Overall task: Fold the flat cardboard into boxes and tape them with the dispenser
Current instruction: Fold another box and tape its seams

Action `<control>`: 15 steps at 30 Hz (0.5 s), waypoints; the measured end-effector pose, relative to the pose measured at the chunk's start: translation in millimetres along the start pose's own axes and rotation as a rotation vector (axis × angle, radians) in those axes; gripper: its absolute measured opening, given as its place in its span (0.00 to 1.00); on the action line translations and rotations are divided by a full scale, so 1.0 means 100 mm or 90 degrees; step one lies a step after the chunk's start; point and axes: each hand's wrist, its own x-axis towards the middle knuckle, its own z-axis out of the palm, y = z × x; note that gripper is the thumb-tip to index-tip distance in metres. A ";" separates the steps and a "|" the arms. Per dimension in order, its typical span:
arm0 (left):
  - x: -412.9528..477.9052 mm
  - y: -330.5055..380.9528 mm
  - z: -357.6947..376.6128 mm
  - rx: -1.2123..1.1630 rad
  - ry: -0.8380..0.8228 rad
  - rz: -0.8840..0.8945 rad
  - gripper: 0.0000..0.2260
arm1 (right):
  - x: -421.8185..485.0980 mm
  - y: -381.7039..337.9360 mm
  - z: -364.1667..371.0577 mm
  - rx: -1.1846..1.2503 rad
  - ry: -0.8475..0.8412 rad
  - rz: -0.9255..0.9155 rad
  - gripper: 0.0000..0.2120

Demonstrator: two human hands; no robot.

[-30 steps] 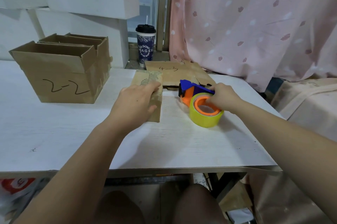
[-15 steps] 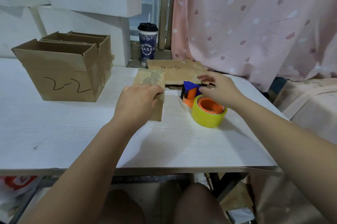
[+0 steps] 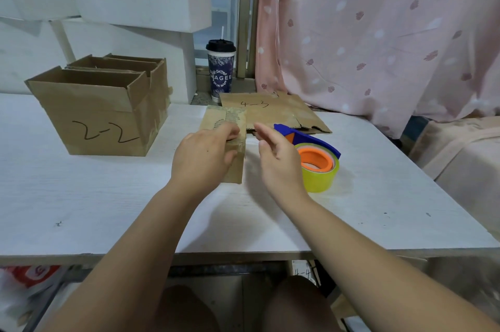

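Note:
A small brown cardboard box (image 3: 234, 126) stands at the table's middle, its top flap torn and taped. My left hand (image 3: 203, 154) grips it from the near side, fingers curled over its top edge. My right hand (image 3: 278, 158) hovers just right of the box with fingers straight, holding nothing. The tape dispenser (image 3: 316, 161), blue and orange with a yellow roll, lies on the table right behind that hand. A flat cardboard sheet (image 3: 273, 112) marked "4-3" lies at the back.
Two open folded boxes (image 3: 100, 115), the front one marked "2-2", stand at the back left on the white table (image 3: 108, 210). A lidded paper cup (image 3: 220, 69) sits on the sill behind. A pink curtain (image 3: 378, 34) hangs right. White boxes are stacked at the back left.
My right hand has let go of the tape dispenser and moved left toward the small box. The dispenser stays on the table. My left hand keeps its hold on the box.

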 end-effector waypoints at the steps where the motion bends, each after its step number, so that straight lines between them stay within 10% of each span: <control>1: 0.00 0.00 0.01 -0.002 0.004 -0.002 0.13 | -0.03 0.00 0.04 0.025 0.003 0.020 0.20; 15: -0.02 0.02 0.01 0.003 0.015 0.007 0.11 | -0.15 0.08 0.17 0.020 -0.097 0.100 0.31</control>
